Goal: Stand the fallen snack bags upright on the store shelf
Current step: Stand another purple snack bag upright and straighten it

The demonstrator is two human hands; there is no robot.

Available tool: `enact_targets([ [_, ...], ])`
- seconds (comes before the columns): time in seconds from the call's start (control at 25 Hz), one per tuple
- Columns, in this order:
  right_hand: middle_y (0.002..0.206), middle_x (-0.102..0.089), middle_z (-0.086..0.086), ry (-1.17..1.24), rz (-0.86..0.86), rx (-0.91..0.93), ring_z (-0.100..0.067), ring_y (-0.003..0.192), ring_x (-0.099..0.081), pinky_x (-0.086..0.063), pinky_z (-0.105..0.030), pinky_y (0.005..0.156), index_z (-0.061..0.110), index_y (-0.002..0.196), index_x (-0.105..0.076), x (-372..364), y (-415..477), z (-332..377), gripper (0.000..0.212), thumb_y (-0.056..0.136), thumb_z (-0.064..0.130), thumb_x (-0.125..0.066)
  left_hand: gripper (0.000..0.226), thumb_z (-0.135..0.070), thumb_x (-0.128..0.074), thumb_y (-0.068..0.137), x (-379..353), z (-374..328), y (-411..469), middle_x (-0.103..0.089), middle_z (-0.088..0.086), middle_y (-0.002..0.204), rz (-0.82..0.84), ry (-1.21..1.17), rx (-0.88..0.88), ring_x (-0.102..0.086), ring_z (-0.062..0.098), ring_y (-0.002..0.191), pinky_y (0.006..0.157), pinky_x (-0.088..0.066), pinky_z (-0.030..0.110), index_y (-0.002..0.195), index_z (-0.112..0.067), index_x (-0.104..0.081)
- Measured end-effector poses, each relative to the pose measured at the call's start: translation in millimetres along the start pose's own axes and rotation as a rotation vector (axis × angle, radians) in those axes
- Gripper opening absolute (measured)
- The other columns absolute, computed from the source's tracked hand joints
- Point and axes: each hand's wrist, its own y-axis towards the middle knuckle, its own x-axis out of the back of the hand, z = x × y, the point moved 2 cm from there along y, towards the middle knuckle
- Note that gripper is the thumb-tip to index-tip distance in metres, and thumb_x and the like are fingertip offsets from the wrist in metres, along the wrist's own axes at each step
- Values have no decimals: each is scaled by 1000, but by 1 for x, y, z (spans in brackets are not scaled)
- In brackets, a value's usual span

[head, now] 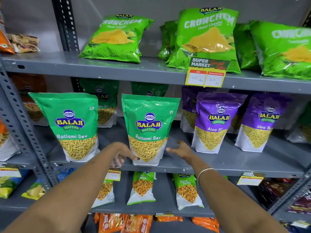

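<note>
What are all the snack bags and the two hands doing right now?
Middle Ratlami Sev bag: upright.
Left Ratlami Sev bag: upright, tilted slightly.
Aloo Sev bags: upright.
Left Crunchem bag: lying back.
Left hand: open, touching middle bag's bottom corner.
Right hand: open, beside it.

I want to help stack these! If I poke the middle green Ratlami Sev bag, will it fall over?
Probably, if poked up high. The Ratlami Sev bag stands on a narrow base and is much taller than that. Its glossy plastic looks slippery and crinkly, so hold both sides, as the left hand and right hand seem poised to.
</note>
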Motion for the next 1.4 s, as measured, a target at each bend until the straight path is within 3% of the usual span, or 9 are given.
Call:
enact_targets([
  [0.08,83,-58,-8,-107,-95,-71,-24,83,-56,-46,-30,71,9,80,-56,36,12,-22,31,71,30,-77,43,-48,-46,90,-13,-21,-10,-48,13,144,210,90,74,-49,26,131,107,-37,42,95,-7,-56],
  [0.16,58,-42,-5,-159,-118,-133,-17,54,-40,-34,-27,52,12,55,-39,74,25,-47,44,71,28,-76,48,-46,-36,94,-33,-53,-6,-45,14,145,304,98,25,-44,26,135,108,-35,43,108,-4,-55],
  [0.24,73,-58,-13,-173,-159,-155,-19,62,-46,-40,-30,57,2,70,-55,113,31,-63,34,70,27,-77,54,-38,-37,96,-60,-98,2,-45,17,143,274,-57,-95,-40,29,137,102,-41,42,134,0,-38],
  [0.36,143,-36,-22,-75,-222,-152,-25,123,-44,-39,-40,106,-1,137,-31,171,50,-85,94,65,32,-81,63,-34,-52,91,-97,-174,26,-39,12,146,50,-380,-286,-38,27,136,101,-41,40,141,-5,-28],
  [0.48,147,-37,-18,58,-161,37,-28,132,-43,-43,-44,106,9,140,-26,211,110,-115,133,31,50,-91,81,-36,-68,79,-115,-238,50,-34,-1,149,-166,-611,-440,-38,21,136,97,-40,32,144,-10,-29],
  [0.68,117,-62,-12,233,179,184,-16,88,-65,-57,-16,68,7,108,-56,223,89,-91,48,66,-6,-76,37,3,-71,74,-128,-279,61,-76,-14,76,-312,-791,-600,-66,-10,58,56,-51,7,108,-9,-58],
  [0.96,118,-66,-15,325,263,268,-24,107,-65,-57,-30,85,5,122,-52,217,65,-93,100,35,33,-92,38,1,-73,72,-140,-263,27,-65,13,110,-386,-789,-546,-62,13,81,64,-52,14,104,-12,-55],
  [1.16,128,-60,-16,243,180,235,-30,117,-57,-46,-42,101,6,126,-47,216,30,-95,75,60,9,-82,77,-35,-85,43,-151,-240,15,-70,12,114,-398,-732,-523,-66,26,104,98,-50,43,111,-10,-61],
  [1.4,128,-60,-17,226,172,253,-28,115,-58,-48,-44,100,5,127,-47,212,7,-98,68,67,3,-78,82,-47,-83,31,-155,-230,18,-70,9,116,-361,-688,-523,-65,25,108,100,-49,45,105,-19,-62],
])
